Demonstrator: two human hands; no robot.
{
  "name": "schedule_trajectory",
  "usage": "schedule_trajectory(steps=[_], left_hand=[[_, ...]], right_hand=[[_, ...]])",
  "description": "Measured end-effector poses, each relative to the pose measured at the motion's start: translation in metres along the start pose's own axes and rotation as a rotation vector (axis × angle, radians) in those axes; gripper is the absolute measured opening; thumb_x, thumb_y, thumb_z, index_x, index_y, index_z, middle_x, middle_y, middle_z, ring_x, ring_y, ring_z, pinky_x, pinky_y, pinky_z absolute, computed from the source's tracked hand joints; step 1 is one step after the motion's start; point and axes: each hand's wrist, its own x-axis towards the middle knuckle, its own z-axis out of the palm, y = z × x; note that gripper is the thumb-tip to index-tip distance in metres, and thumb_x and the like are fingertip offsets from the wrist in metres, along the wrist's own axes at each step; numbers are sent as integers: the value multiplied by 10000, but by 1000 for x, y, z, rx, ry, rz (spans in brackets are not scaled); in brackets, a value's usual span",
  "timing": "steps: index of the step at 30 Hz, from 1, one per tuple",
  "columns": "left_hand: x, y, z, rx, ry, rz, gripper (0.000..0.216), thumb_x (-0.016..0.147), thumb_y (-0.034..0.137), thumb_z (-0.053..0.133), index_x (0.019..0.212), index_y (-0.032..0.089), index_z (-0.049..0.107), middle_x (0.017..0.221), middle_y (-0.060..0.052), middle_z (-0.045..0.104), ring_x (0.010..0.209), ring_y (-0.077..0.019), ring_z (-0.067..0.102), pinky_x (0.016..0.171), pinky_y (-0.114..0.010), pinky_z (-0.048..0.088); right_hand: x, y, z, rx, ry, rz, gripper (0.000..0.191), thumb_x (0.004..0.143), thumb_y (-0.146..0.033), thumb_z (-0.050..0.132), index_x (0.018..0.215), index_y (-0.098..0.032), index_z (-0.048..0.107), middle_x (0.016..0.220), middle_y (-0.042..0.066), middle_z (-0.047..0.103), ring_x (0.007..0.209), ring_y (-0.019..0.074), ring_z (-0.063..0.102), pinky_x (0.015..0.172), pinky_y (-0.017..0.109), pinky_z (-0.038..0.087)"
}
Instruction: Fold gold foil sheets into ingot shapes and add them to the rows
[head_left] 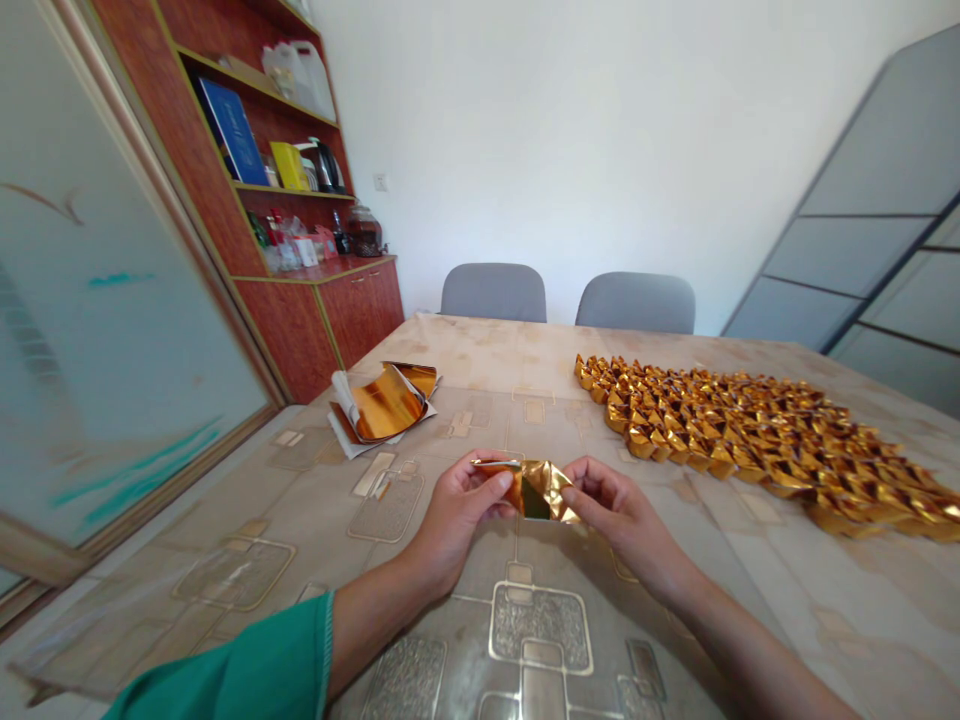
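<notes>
A piece of gold foil paper, partly folded into a narrow strip with creased, pointed facets, is held above the table. My left hand pinches its left end, thumb on top. At the other end my right hand grips a crumpled corner between thumb and fingers. Parts of both ends are hidden behind the fingers. Left of my hands lies a loose stack of gold foil sheets with curled edges and pale backs. Many folded gold foil pieces stand in close rows to the right.
A patterned cover lies over the table. Two grey chairs stand at its far side, before a white wall. A red-brown shelf unit is at the back left, beside a frosted sliding door.
</notes>
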Motion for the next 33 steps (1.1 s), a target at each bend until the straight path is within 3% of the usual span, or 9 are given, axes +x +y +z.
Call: schedule_trajectory(steps=[2,5,10,25,33], left_hand=[[0,0,0,32,-24,42,178,677,165,760,831,162,672,913,-33,694,799,-135,632,719,-235,501],[0,0,-1,71,-35,90,104,638,91,737,679,156,666,1056,-43,685,939,-159,633,843,-243,472],[0,-3,-3,33,-46,106,94,653,91,724,669,171,678,1098,-28,660,968,-178,631,854,-258,471],[0,0,-1,97,-51,174,77,645,140,766,674,171,702,807,2,590,784,-135,570,747,-216,447],[-1,4,0,159,-20,187,74,631,169,759,659,167,691,862,-18,597,821,-159,567,784,-258,449]], right_hand=[[0,-1,-2,-112,62,-115,52,841,-273,562,794,-253,551,738,8,576,677,174,548,619,301,431],[-1,-4,-5,-290,151,-322,105,806,-148,563,777,-248,568,783,6,581,748,179,561,691,313,440],[-2,-10,-7,-465,161,-506,195,802,-50,545,763,-237,583,788,10,584,789,186,552,721,321,422],[-4,-12,-8,-534,148,-552,205,809,-31,513,774,-231,542,764,10,582,766,190,533,702,331,415],[-4,-15,-8,-563,147,-521,191,827,-68,495,765,-242,541,751,21,594,760,203,544,695,339,426]])
